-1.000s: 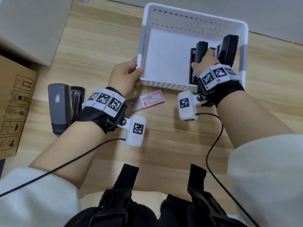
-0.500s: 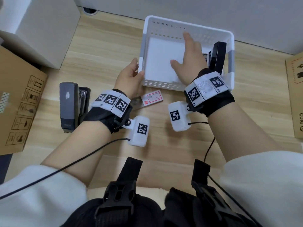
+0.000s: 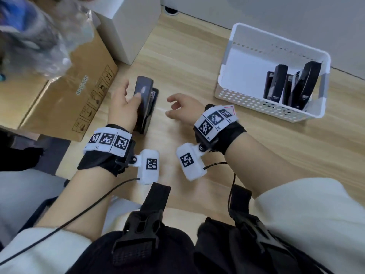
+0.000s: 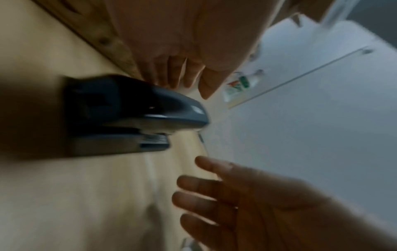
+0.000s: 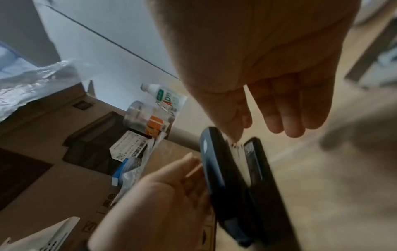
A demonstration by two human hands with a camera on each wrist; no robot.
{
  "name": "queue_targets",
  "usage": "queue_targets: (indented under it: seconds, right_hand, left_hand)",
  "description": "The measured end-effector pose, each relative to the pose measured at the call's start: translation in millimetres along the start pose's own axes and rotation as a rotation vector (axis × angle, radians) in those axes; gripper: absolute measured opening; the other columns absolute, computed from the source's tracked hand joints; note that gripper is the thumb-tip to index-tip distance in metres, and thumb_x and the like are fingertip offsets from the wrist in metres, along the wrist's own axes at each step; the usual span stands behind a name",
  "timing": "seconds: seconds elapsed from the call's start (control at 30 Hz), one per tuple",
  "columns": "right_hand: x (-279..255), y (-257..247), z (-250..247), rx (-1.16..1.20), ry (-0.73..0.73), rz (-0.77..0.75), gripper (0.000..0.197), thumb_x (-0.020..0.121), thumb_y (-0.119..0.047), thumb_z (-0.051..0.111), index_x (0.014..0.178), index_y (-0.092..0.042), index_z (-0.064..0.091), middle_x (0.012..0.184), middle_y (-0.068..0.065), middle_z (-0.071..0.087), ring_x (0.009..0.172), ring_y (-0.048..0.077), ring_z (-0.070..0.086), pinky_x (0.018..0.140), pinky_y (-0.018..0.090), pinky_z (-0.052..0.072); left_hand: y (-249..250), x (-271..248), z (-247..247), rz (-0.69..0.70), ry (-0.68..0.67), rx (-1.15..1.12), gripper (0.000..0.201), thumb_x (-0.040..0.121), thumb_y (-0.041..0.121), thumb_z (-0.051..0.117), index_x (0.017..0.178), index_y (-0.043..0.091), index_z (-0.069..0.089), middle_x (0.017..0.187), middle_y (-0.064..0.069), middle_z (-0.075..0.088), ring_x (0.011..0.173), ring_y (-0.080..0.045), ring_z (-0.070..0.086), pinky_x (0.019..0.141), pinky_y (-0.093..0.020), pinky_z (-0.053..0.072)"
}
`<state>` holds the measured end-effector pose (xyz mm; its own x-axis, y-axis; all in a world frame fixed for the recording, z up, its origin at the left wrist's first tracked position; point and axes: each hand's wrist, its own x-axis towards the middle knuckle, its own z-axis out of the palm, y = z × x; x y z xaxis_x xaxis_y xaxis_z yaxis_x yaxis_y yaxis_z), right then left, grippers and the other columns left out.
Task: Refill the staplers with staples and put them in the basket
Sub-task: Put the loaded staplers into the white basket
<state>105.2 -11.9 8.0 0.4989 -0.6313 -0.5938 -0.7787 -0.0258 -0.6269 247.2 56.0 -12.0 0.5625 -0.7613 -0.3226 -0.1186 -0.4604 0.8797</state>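
A grey-lidded stapler (image 3: 145, 103) lies on the wooden desk with its lid swung apart from its base in a V (image 5: 225, 178). My left hand (image 3: 122, 105) is at its left side. The thumb lies on the lid and the fingers run fairly straight along it (image 5: 161, 195). My right hand (image 3: 179, 107) hovers just right of the stapler, fingers loosely curled and holding nothing (image 4: 247, 195). The white basket (image 3: 276, 36) stands at the far right, with two black staplers (image 3: 275, 84) (image 3: 304, 86) upright in it. A corner of the red-and-white staple box (image 3: 230, 107) peeks out behind my right wrist band.
A brown cardboard box (image 3: 69, 95) sits just left of the stapler, with crumpled clear plastic (image 3: 39, 36) on top of it. A white box (image 3: 128, 26) stands behind. Small bottles (image 5: 169, 96) lie near the cardboard box. The desk meets the grey wall at the back.
My right hand let go of the black stapler in the basket. Both hands moved left from the basket to the grey stapler. The view swung left, which puts the basket at the right.
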Motion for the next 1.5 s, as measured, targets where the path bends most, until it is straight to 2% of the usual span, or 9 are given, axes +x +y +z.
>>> queue_targets:
  seconds: [0.13, 0.33, 0.53, 0.67, 0.8, 0.9, 1.23, 1.43, 1.5]
  right_hand:
    - [17.8, -18.8, 28.1, 0.142, -0.07, 0.047, 0.058, 0.09, -0.025, 0.056, 0.14, -0.007, 0.033, 0.131, 0.011, 0.049, 0.119, 0.024, 0.05, 0.104, 0.036, 0.039]
    - [29.8, -23.0, 50.8, 0.387, -0.085, 0.049, 0.047, 0.095, -0.026, 0.047, 0.138, -0.014, 0.037, 0.126, 0.007, 0.054, 0.102, 0.019, 0.05, 0.07, 0.022, 0.04]
    - [28.2, -16.5, 45.6, 0.486, -0.089, 0.092, 0.05, 0.097, -0.027, 0.04, 0.144, -0.032, 0.021, 0.13, 0.003, 0.051, 0.117, 0.025, 0.05, 0.089, 0.041, 0.046]
    - [20.4, -8.5, 34.8, 0.441, -0.009, 0.004, 0.053, 0.096, -0.013, 0.042, 0.145, -0.021, 0.024, 0.127, 0.011, 0.057, 0.114, 0.025, 0.054, 0.105, 0.039, 0.04]
    - [3.5, 3.7, 17.0, 0.599, -0.005, -0.049, 0.055, 0.096, -0.013, 0.044, 0.145, -0.023, 0.022, 0.108, 0.01, 0.063, 0.092, 0.019, 0.06, 0.083, 0.026, 0.049]
    - [-10.2, 18.6, -5.8, 0.791, 0.018, -0.024, 0.076, 0.092, -0.017, 0.054, 0.148, -0.028, 0.004, 0.095, -0.001, 0.062, 0.094, 0.017, 0.063, 0.083, 0.036, 0.054]
    - [-56.8, 78.7, -110.3, 1.211, 0.287, -0.019, 0.078, 0.083, -0.018, 0.065, 0.146, -0.017, 0.018, 0.135, 0.013, 0.051, 0.115, 0.027, 0.056, 0.066, 0.04, 0.057]
    - [-46.4, 120.8, -159.7, 1.215, 0.464, 0.029, 0.076, 0.08, -0.02, 0.069, 0.143, -0.012, 0.027, 0.13, 0.01, 0.053, 0.107, 0.023, 0.058, 0.06, 0.033, 0.056]
    - [-37.6, 127.1, -165.5, 1.165, 0.495, 0.074, 0.083, 0.075, -0.022, 0.074, 0.143, -0.01, 0.028, 0.138, 0.01, 0.049, 0.106, 0.022, 0.061, 0.062, 0.034, 0.056]
  left_hand:
    - [-36.6, 9.5, -15.6, -0.224, -0.257, 0.028, 0.078, 0.07, 0.065, 0.04, 0.133, 0.02, 0.043, 0.137, -0.005, 0.05, 0.125, -0.021, 0.047, 0.111, -0.044, 0.031]
    - [-30.5, 1.7, -18.1, -0.08, -0.444, 0.033, 0.037, 0.1, 0.022, 0.025, 0.132, 0.012, 0.041, 0.117, -0.001, 0.05, 0.109, -0.012, 0.047, 0.085, -0.012, 0.04]
    - [-25.8, 2.0, -17.0, -0.196, -0.475, -0.231, 0.029, 0.099, 0.019, 0.032, 0.119, 0.017, 0.053, 0.081, 0.01, 0.069, 0.072, 0.001, 0.063, 0.068, -0.012, 0.05]
    - [-20.6, -3.7, -3.5, -0.322, -0.409, -0.427, 0.023, 0.095, 0.026, 0.042, 0.115, 0.025, 0.054, 0.098, 0.006, 0.065, 0.09, -0.009, 0.058, 0.08, -0.034, 0.043]
    - [-10.4, -9.5, 11.6, -0.333, -0.349, -0.476, 0.041, 0.081, 0.031, 0.064, 0.117, 0.028, 0.043, 0.092, 0.007, 0.062, 0.085, -0.009, 0.061, 0.091, -0.04, 0.043]
    - [8.6, -9.2, 21.0, -0.312, -0.4, -0.513, 0.062, 0.075, 0.028, 0.069, 0.128, 0.024, 0.037, 0.096, 0.007, 0.061, 0.088, -0.007, 0.062, 0.074, -0.03, 0.051]
    - [93.9, -3.5, 98.7, -0.059, -0.69, -0.362, 0.055, 0.076, 0.029, 0.063, 0.127, 0.026, 0.042, 0.114, 0.006, 0.06, 0.106, -0.008, 0.06, 0.079, -0.029, 0.051]
    - [91.3, 28.3, 151.3, 0.082, -0.507, -0.08, 0.054, 0.088, 0.013, 0.056, 0.137, 0.014, 0.035, 0.139, -0.006, 0.043, 0.127, -0.017, 0.043, 0.104, -0.033, 0.041]
    - [82.6, 36.1, 161.8, 0.056, -0.474, -0.064, 0.052, 0.088, 0.008, 0.055, 0.136, 0.011, 0.036, 0.135, -0.008, 0.046, 0.117, -0.015, 0.05, 0.094, -0.027, 0.048]
